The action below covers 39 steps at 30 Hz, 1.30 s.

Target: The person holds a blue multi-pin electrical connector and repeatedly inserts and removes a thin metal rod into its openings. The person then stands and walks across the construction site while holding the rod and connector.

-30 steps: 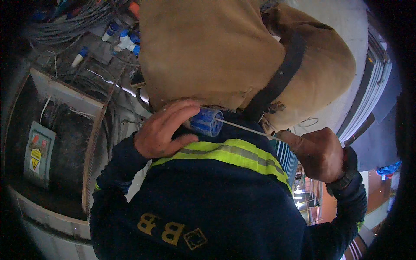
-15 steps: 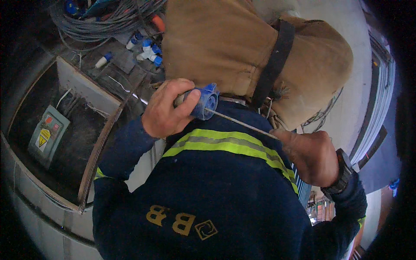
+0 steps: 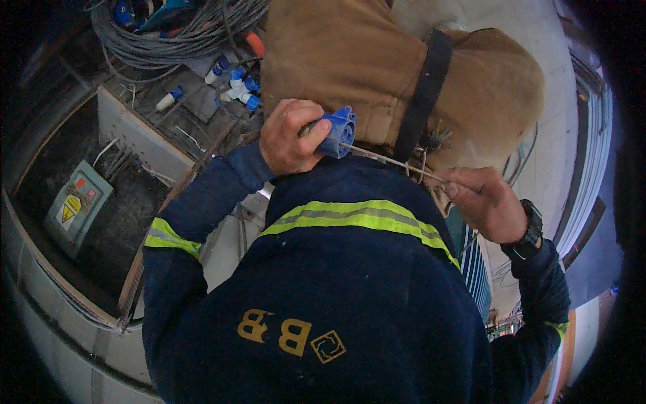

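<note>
My left hand (image 3: 291,139) is wrapped round a blue industrial plug connector (image 3: 334,136), its round open face turned right. A thin, straight, pale rod (image 3: 390,161), like a screwdriver shaft, runs from that face to my right hand (image 3: 488,200). The thumb and fingers of that hand pinch the rod's right end; any handle is hidden by them. I cannot tell how deep the tip sits inside the connector. Both hands are above my lap, in front of my brown trousers (image 3: 336,60).
At the left stands an open-topped box (image 3: 145,135) with a grey electrical enclosure (image 3: 79,205) inside. Beyond it lie a coil of grey cable (image 3: 175,44), a white-and-blue plug (image 3: 169,99) and a white-and-blue multi-way connector (image 3: 239,87). Long pale strips (image 3: 592,155) are stacked at the right.
Both hands have moved up, and the left also right, with the connector and rod. My right hand has turned, so its fingertips now show pinching the rod.
</note>
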Motion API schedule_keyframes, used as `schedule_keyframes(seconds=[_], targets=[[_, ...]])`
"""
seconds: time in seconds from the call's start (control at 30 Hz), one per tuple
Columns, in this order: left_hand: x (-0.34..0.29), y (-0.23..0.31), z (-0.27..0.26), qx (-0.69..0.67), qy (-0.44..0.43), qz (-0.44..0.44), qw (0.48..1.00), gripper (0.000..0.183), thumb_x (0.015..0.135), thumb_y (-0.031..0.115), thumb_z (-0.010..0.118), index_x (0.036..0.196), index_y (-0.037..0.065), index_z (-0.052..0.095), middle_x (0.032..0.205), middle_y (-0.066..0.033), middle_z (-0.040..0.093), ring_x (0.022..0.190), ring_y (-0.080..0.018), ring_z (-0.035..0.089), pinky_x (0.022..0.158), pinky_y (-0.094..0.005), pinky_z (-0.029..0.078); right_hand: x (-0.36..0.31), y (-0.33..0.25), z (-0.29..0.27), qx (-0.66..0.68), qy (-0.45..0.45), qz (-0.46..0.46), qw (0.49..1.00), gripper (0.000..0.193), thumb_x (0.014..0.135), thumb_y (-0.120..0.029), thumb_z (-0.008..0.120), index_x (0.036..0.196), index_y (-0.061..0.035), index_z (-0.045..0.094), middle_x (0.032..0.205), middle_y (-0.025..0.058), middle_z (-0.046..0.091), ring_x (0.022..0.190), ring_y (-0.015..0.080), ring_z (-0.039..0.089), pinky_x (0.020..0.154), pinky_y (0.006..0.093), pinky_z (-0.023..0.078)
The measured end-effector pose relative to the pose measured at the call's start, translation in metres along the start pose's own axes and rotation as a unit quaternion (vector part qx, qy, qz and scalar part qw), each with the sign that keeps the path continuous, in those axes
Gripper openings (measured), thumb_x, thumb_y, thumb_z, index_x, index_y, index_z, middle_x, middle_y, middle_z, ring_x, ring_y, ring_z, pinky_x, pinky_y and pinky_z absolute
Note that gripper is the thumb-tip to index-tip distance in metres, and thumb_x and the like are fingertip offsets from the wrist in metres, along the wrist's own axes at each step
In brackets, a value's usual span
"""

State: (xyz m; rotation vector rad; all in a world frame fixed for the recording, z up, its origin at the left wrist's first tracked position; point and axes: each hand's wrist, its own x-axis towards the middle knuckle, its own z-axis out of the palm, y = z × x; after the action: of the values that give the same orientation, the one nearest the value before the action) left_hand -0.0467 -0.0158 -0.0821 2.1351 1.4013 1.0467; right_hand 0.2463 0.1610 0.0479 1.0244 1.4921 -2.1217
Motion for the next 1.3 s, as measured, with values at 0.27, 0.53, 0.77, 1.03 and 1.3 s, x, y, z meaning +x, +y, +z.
schedule_keyframes(seconds=[0.27,0.53,0.77,1.03,1.3], targets=[[0.002,-0.003,-0.001,0.003,0.0,-0.003,1.0,0.086,0.045,0.008,0.082,0.123,0.008,0.045,0.111,-0.0154,0.049,0.092,-0.0336,0.06,0.073,-0.0457,0.051,0.003,-0.002,-0.008,-0.327,0.005,-0.166,0.93,0.038,0.085,-0.005,0.057,0.123,-0.0024,0.061,0.066,0.0132,0.058,0.056,0.0291,0.059,0.052,0.0408,0.047],[0.003,-0.005,-0.003,0.004,-0.013,-0.006,1.0,0.087,0.046,0.008,0.082,0.124,0.009,0.043,0.111,-0.0157,0.049,0.093,-0.0342,0.059,0.073,-0.0464,0.051,0.0,-0.012,-0.008,-0.47,0.003,-0.213,0.857,0.048,0.081,-0.005,0.057,0.129,-0.0035,0.056,0.063,0.0114,0.056,0.056,0.0301,0.059,0.05,0.0402,0.046],[0.002,0.002,0.0,0.049,-0.014,-0.008,0.999,0.087,0.046,0.01,0.081,0.124,0.011,0.043,0.112,-0.0151,0.048,0.095,-0.0336,0.059,0.074,-0.0462,0.051,0.002,-0.038,-0.008,-0.067,-0.012,0.058,0.996,0.028,0.096,-0.014,0.049,0.115,-0.0023,0.066,0.064,0.0084,0.059,0.052,0.0186,0.054,0.05,0.0333,0.043],[0.002,0.007,0.008,0.059,0.025,-0.002,0.998,0.08,0.05,0.009,0.08,0.123,0.012,0.045,0.111,-0.0137,0.049,0.091,-0.0318,0.062,0.074,-0.0452,0.052,-0.005,-0.036,-0.014,-0.054,-0.03,0.081,0.995,0.029,0.098,-0.015,0.049,0.117,0.0007,0.065,0.084,0.0102,0.069,0.069,0.0159,0.06,0.065,0.0298,0.049],[-0.001,0.003,0.01,0.05,0.028,0.002,0.998,0.077,0.052,0.009,0.079,0.122,0.013,0.046,0.11,-0.0138,0.05,0.09,-0.0316,0.062,0.073,-0.0447,0.053,-0.009,-0.026,0.0,-0.042,0.039,0.009,0.998,0.027,0.096,-0.006,0.052,0.118,0.0021,0.064,0.096,0.0198,0.07,0.09,0.021,0.066,0.083,0.0323,0.05]])
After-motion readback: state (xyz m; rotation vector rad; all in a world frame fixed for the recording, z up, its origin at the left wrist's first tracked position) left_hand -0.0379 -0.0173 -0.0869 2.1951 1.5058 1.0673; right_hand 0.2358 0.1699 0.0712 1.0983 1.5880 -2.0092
